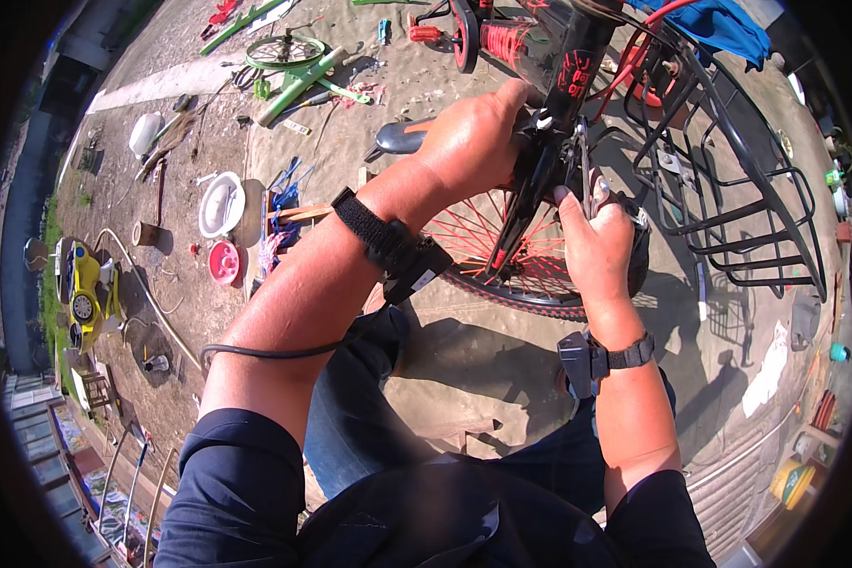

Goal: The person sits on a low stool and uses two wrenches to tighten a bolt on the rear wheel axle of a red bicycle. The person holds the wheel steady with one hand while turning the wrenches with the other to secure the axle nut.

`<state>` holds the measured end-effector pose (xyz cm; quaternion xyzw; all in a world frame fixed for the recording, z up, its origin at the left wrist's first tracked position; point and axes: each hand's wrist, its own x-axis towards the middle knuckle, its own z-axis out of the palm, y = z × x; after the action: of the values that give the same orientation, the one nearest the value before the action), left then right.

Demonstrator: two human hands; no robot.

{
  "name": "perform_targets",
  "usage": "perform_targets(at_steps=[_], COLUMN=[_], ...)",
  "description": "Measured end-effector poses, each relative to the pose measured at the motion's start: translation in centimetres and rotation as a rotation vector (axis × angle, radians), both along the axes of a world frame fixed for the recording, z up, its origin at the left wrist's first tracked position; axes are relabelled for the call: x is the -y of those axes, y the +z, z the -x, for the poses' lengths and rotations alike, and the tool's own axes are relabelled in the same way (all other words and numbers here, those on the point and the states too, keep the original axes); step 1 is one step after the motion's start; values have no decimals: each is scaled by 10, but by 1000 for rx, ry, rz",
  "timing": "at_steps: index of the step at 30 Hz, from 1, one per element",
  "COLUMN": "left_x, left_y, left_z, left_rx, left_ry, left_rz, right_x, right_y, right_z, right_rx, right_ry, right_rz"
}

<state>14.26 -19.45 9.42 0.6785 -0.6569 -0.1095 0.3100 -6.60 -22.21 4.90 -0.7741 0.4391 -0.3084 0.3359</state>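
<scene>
In front of me is a bicycle with a black head tube (571, 82) bearing red markings. Below it run a black fork (515, 227) and a wheel with red spokes (468, 231) and a knobby tyre (518, 305). My left hand (468, 138) closes on the left side of the fork crown, its fingertips hidden behind the bicycle. On the other side, my right hand (600, 238) pinches a slim metal brake arm (583, 160) beside the fork between thumb and fingers. Part of that grip is hidden. A black wire basket (728, 213) stands to the right of the hands.
At upper left lie a green-rimmed wheel (285, 51) and a green tube (302, 86). A white basin (222, 204), a pink basin (224, 262) and a yellow toy car (84, 302) sit further left. Blue cloth (717, 28) hangs at upper right. A cable (277, 351) crosses my left arm.
</scene>
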Motion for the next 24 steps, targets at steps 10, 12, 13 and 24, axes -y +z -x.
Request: perform_targets(at_steps=[10, 12, 13, 24], left_x=[4, 4, 3, -2], left_y=[-1, 0, -1, 2], left_z=[-4, -6, -5, -2], left_rx=[67, 76, 49, -15], left_ry=[-12, -20, -24, 2], left_rz=[-33, -65, -37, 18], right_x=[-4, -5, -6, 2], right_y=[6, 9, 10, -2], right_z=[-2, -3, -4, 1], right_rx=[21, 55, 72, -38], right_ry=[-22, -21, -19, 1], right_rz=[-88, -87, -86, 3])
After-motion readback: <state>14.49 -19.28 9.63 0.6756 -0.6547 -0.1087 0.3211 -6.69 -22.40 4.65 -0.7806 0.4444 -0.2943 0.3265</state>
